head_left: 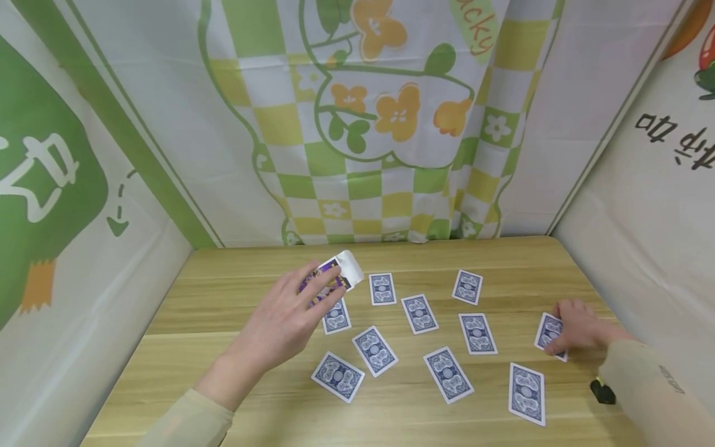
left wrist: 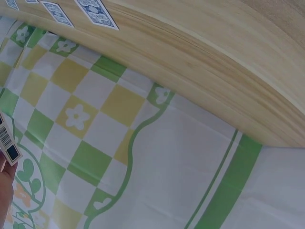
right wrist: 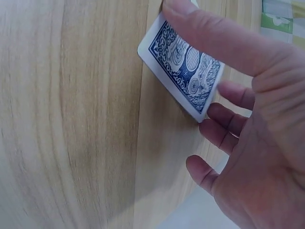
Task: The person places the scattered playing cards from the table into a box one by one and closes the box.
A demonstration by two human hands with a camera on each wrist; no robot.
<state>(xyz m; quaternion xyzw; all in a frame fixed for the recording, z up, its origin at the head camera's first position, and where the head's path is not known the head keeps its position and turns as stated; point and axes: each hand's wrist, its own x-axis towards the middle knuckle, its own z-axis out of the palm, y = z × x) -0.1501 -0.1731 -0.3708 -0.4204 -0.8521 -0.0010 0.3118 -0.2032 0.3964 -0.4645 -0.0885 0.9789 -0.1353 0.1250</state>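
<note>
My left hand (head_left: 285, 316) grips a small purple card box (head_left: 329, 282) above the far left part of the table, its white end flap standing out to the right. In the left wrist view the box (left wrist: 8, 143) shows a barcode side at the left edge. At the table's right, my right hand (head_left: 578, 326) pinches a blue-backed playing card (head_left: 550, 332) along its edges. The right wrist view has the thumb across that card (right wrist: 186, 67), with fingers at its far edge and the card tilted close over the wood. Under the box, another card (head_left: 337, 318) is partly hidden.
Several more blue-backed cards lie face down and spread over the wooden table (head_left: 184, 347), among them one at front right (head_left: 527, 394) and one at front left (head_left: 337, 377). A black and yellow object (head_left: 603, 391) sits by the right sleeve. Printed cloth (head_left: 380, 186) hangs behind.
</note>
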